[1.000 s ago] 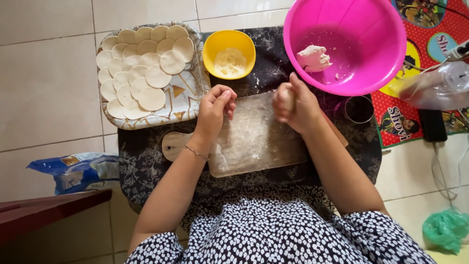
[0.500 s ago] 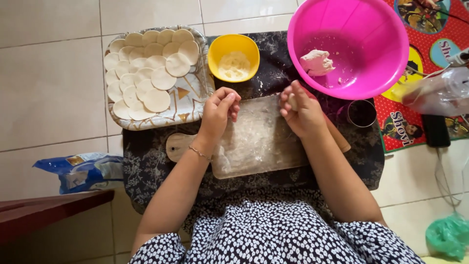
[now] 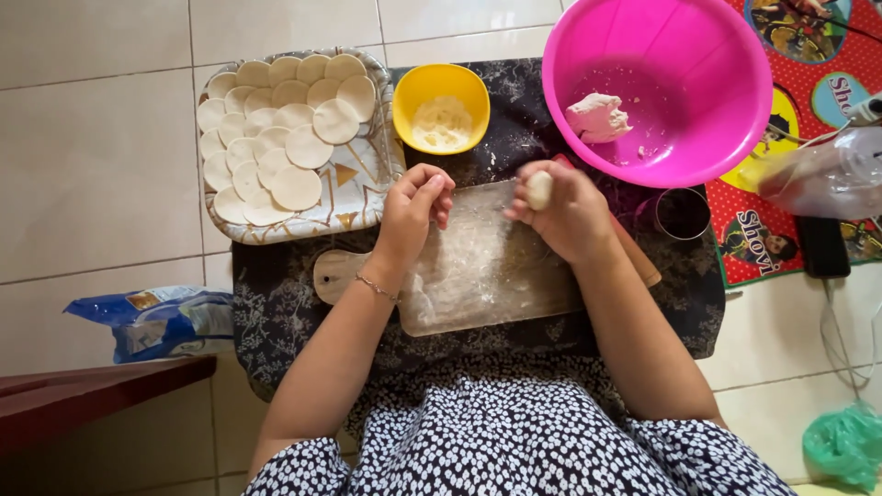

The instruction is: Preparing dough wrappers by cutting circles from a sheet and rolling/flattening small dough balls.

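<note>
Head view showed the right hand [image 3: 571,213] closed around a small dough ball [image 3: 539,189], held at the fingertips just above the far edge of the floured wooden board [image 3: 478,266]. The left hand [image 3: 415,209] hovered beside it with fingers loosely curled and empty — as far as the angle let me tell. Shaping a fresh piece looked to be the step in hand; it would next want setting down on the board for flattening. A tray [image 3: 363,197] of finished dough rounds [image 3: 280,129] sat to the left, a yellow bowl [image 3: 441,106] of flour and a pink basin [image 3: 657,87] with leftover dough beyond.
</note>
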